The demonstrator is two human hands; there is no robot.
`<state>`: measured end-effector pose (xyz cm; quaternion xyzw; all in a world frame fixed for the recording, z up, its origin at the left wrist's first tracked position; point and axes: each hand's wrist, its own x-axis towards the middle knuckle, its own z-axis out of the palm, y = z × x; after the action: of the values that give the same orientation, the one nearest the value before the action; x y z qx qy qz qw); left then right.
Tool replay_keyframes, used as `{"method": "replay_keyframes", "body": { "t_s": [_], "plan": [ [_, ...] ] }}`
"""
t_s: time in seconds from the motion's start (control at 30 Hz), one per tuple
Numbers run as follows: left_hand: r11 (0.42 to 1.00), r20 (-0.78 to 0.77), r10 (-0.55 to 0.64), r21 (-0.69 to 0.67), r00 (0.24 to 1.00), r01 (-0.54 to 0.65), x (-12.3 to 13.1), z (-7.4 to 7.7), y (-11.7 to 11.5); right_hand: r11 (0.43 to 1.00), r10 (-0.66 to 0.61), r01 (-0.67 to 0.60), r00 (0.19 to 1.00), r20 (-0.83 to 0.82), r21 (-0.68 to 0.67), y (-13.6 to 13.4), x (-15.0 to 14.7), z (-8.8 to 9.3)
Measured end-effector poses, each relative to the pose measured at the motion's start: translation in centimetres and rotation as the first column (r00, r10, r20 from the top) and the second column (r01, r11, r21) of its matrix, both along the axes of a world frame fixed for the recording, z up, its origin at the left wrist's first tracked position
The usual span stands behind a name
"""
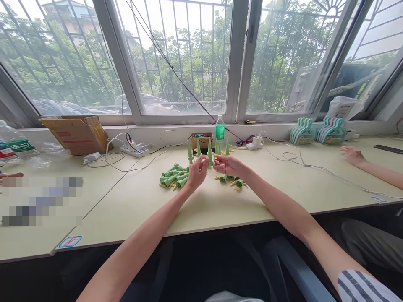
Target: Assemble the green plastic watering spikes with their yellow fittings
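Note:
My left hand is closed, its fingertips at the side of an upright green plastic cone with a collar near its base. On the other side of that cone, my right hand is pinched around a small yellow peg, most of it hidden by the fingers. Several similar green cones, such as one at the left, stand upright behind my hands. Left of my left hand lies a heap of green tubular pieces mixed with yellow pegs. More green pieces and yellow pegs lie under my right hand.
Behind the cones are a small cardboard box and a green-liquid bottle. White cables and power strips run along the window side. A larger carton is at left. Another person's hand rests at right, near pastel hangers.

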<state>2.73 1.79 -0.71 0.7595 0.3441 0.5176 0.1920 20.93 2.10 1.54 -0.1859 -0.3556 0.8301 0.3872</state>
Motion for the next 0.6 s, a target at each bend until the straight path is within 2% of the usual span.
{"method": "replay_keyframes", "body": {
  "t_s": [0.27, 0.6],
  "plan": [
    [1.0, -0.027, -0.015, 0.027, 1.0, 0.016, 0.16, -0.13, 0.03, 0.988, 0.079, -0.082, 0.997, -0.026, -0.13, 0.51, 0.8, 0.57],
    [0.999, -0.084, -0.045, 0.02, 0.995, 0.047, 0.07, -0.33, 0.31, 0.985, 0.103, -0.097, 0.994, 0.04, -0.142, 0.91, 1.07, 0.08]
  ]
}}
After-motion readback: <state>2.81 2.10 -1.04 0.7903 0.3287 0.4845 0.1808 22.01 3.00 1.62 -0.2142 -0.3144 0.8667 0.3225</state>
